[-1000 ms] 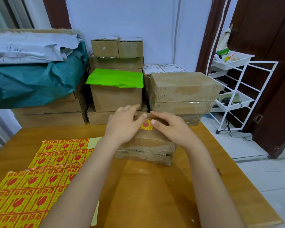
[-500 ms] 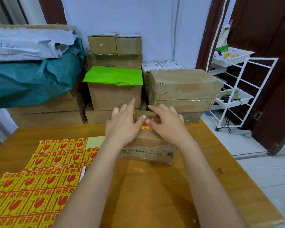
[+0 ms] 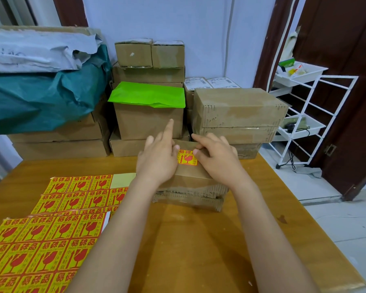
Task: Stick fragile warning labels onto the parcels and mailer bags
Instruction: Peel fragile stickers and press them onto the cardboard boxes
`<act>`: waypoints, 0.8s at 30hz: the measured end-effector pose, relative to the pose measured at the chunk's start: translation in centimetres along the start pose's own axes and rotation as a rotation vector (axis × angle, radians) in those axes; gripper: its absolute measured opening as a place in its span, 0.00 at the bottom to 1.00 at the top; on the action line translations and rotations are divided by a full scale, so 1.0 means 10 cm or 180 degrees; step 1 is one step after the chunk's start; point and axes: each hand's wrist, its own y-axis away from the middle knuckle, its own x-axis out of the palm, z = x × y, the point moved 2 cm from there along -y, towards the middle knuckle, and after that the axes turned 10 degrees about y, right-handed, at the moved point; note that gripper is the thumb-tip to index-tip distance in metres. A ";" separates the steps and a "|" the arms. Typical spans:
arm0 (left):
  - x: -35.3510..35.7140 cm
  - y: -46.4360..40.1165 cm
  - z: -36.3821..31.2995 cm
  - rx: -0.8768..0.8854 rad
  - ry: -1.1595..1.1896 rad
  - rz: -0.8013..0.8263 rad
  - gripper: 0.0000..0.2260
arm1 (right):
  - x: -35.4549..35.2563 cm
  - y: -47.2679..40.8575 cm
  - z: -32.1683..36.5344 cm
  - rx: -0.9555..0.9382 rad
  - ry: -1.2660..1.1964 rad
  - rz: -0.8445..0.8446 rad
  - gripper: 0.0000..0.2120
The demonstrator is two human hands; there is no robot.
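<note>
Wooden table (image 3: 199,240) under parcel (image 3: 190,178); white rack (image 3: 317,98) beyond

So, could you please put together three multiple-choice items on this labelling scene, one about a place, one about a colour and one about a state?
1. Where do the label sheets lie on the table?
A. To the left of the parcel in front of the person
B. To its right
C. On the white rack

2. What colour is the mailer bag lying on the middle box of the stack?
A. Blue
B. Bright green
C. Black

3. What is the state of the fragile label on the parcel?
A. On its sheet, not yet peeled
B. Hanging from a finger
C. Lying on the parcel's top between the left hand and right hand

Answers: 1 A, the sheets cover the table's left side. 2 B, the bag is vivid green. 3 C, the label sits flat on the cardboard with fingers at both its edges.
</note>
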 end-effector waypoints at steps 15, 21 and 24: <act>-0.02 0.00 0.03 0.0050 0.0171 0.0058 0.37 | 0.01 -0.02 0.00 0.0010 0.0092 0.0057 0.25; -0.01 -0.02 0.06 0.0138 0.0271 -0.0018 0.36 | 0.02 -0.02 -0.03 0.0019 -0.0007 0.0026 0.24; -0.03 -0.03 0.08 0.0117 0.0419 0.0010 0.35 | 0.02 -0.01 -0.03 0.0015 -0.0041 0.0023 0.23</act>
